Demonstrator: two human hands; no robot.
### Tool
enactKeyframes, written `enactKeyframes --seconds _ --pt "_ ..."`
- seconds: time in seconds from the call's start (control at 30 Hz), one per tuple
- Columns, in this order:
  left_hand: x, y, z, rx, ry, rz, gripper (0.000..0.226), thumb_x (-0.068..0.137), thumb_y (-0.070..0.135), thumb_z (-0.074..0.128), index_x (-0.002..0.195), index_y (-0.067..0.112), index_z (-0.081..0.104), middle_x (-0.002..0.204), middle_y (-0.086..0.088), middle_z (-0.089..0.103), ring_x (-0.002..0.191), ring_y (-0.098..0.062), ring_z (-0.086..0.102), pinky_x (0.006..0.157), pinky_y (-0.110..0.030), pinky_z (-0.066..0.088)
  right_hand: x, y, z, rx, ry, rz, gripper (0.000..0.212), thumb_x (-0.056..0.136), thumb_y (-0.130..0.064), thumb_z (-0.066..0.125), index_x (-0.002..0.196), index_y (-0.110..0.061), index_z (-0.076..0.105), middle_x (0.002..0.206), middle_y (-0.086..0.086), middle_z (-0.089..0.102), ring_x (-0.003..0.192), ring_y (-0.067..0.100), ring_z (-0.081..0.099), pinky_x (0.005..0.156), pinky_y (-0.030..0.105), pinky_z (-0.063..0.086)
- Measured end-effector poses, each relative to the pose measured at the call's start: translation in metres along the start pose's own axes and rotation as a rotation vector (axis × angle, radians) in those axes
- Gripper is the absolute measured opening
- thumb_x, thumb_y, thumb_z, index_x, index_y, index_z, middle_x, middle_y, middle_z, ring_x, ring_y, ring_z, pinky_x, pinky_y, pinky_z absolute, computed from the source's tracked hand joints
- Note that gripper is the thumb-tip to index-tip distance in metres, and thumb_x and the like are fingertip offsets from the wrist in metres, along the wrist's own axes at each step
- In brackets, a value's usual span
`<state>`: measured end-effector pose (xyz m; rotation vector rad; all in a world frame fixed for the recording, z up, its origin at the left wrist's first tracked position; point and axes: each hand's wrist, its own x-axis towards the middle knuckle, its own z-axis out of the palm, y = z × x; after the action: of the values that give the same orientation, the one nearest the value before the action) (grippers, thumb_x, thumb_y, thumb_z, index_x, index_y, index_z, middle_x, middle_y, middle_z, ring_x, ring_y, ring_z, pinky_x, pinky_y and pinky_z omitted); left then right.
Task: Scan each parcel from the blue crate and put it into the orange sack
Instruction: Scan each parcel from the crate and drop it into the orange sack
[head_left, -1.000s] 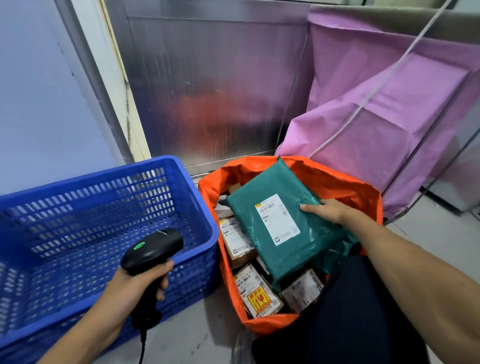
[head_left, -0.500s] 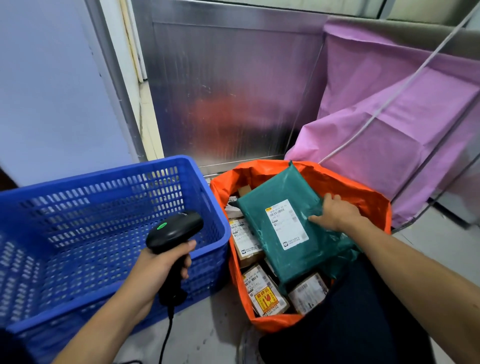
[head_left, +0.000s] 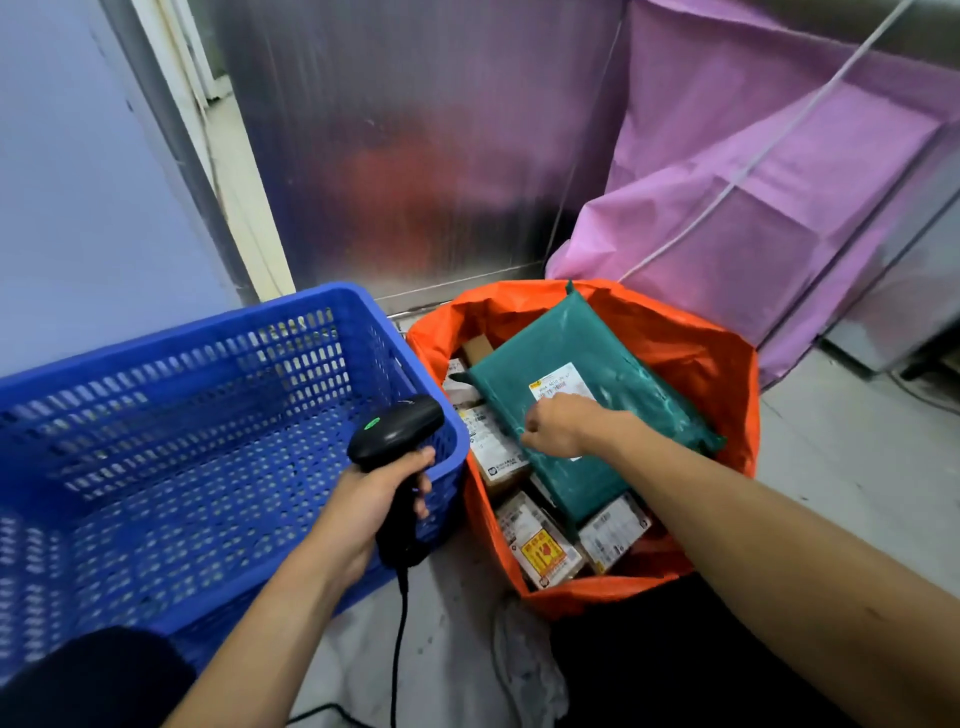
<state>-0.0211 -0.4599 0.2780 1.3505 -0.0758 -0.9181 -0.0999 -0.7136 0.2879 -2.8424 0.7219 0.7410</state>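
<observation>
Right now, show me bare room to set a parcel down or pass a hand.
Free: the blue crate's visible bottom; grey floor right of the orange sack. Tight: the gap between them. Crowded: the sack, boxes packed under the green parcel and right hand.

Looked like a courier sorting depot: orange sack (head_left: 701, 364) at 3 o'clock stuffed with labelled parcels (head_left: 540, 551), blue crate (head_left: 208, 332) at 9, corded barcode scanner (head_left: 400, 426), steel wall panel (head_left: 415, 156) at 12.

The left hand (head_left: 374, 499), forearm stretched forward, has its fingers (head_left: 423, 457) curled round the scanner (head_left: 397, 431). The right hand (head_left: 558, 428) reaches forward and inward, knuckles up, fingers bent under; their hold is hidden.
</observation>
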Motion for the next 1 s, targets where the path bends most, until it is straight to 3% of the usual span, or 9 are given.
enactKeyframes --seconds 0.3,0.47,0.53,0.63,0.8,0.9,1.0 --pt "-0.015 0.02 0.01 0.153 -0.061 0.026 0.01 0.093 0.013 0.074 0.084 0.009 0.069 0.065 -0.009 0.064 0.047 -0.018 0.052 0.054 -0.03 0.045 -0.049 -0.013 -0.006 -0.019 0.038 -0.028 0.04 0.102 -0.048 0.051 0.1 -0.013 0.07 0.107 0.011 0.071 0.104 0.031 0.064 0.075 0.032 0.043" --pt "-0.028 0.026 0.002 0.158 -0.019 0.088 0.01 0.092 0.011 0.076 0.085 0.008 0.069 0.069 -0.013 0.064 0.049 -0.021 0.053 0.056 -0.031 0.045 -0.05 -0.028 -0.001 -0.006 0.035 -0.012 0.044 0.099 -0.046 0.051 0.108 -0.008 0.071 0.112 0.015 0.073 0.109 0.034 0.066 0.082 0.031 0.047" --pt "-0.034 0.021 0.003 0.127 0.006 0.098 0.009 0.092 0.01 0.075 0.088 0.006 0.069 0.068 -0.012 0.063 0.048 -0.02 0.053 0.054 -0.03 0.047 -0.048 -0.037 0.019 0.033 0.064 -0.056 0.042 0.101 -0.048 0.05 0.099 -0.011 0.068 0.109 0.019 0.069 0.104 0.036 0.064 0.077 0.033 0.043" --pt "-0.038 0.009 0.004 0.149 0.008 0.067 0.007 0.093 0.01 0.075 0.09 0.006 0.069 0.067 -0.01 0.064 0.05 -0.021 0.053 0.052 -0.031 0.048 -0.042 -0.045 0.065 0.089 0.043 -0.088 0.044 0.099 -0.055 0.048 0.083 -0.015 0.057 0.089 0.014 0.061 0.086 0.034 0.059 0.074 0.037 0.047" --pt "-0.03 -0.005 -0.002 0.235 0.022 0.035 0.006 0.092 0.01 0.075 0.093 0.008 0.069 0.068 -0.01 0.064 0.05 -0.02 0.054 0.051 -0.029 0.047 -0.025 -0.042 0.105 0.168 -0.014 -0.069 0.052 0.093 -0.07 0.052 0.09 -0.018 0.058 0.109 0.015 0.068 0.099 0.033 0.065 0.074 0.033 0.041" --pt "-0.023 -0.008 -0.005 0.231 0.028 0.029 0.006 0.091 0.011 0.076 0.094 0.008 0.071 0.071 -0.011 0.064 0.052 -0.021 0.054 0.057 -0.032 0.048 -0.02 -0.043 0.106 0.183 -0.044 -0.06 0.051 0.095 -0.062 0.055 0.1 -0.012 0.067 0.107 0.015 0.068 0.089 0.029 0.059 0.072 0.033 0.041" --pt "-0.017 -0.011 -0.006 0.23 0.05 0.028 0.004 0.093 0.01 0.074 0.093 0.008 0.072 0.071 -0.011 0.064 0.051 -0.02 0.055 0.057 -0.032 0.049 -0.014 -0.044 0.108 0.223 -0.029 -0.031 0.036 0.099 -0.037 0.055 0.107 -0.006 0.07 0.116 0.015 0.071 0.101 0.033 0.066 0.073 0.033 0.043"
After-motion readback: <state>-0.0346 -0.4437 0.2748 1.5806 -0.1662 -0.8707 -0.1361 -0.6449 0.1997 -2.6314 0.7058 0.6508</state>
